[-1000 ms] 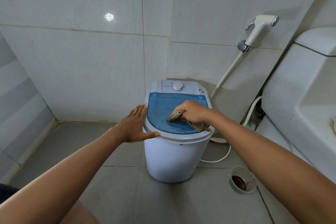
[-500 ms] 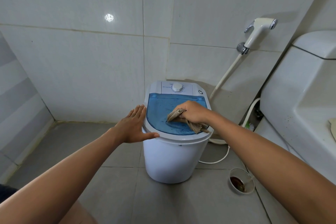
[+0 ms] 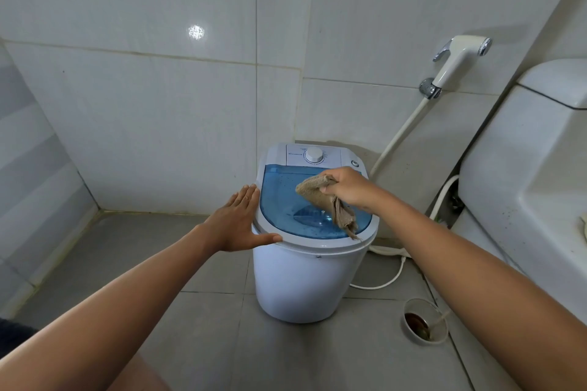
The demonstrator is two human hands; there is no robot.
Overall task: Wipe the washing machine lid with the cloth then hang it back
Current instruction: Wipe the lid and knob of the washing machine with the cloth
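Observation:
A small white washing machine (image 3: 305,282) stands on the floor against the tiled wall. Its translucent blue lid (image 3: 286,203) is closed, with a white dial behind it. My right hand (image 3: 347,187) grips a beige cloth (image 3: 320,198) above the right part of the lid; the cloth's loose end hangs down toward the lid's front right edge. My left hand (image 3: 236,222) lies flat with straight fingers against the machine's left rim, thumb on the front rim.
A white bidet sprayer (image 3: 457,62) hangs on the wall at right, its hose running down behind the machine. A white toilet tank (image 3: 521,174) fills the right side. A floor drain (image 3: 424,320) sits in the grey floor tiles at front right.
My right hand has lifted the cloth off the lid and moved toward the back right, so the cloth now dangles. My left hand has stayed on the rim.

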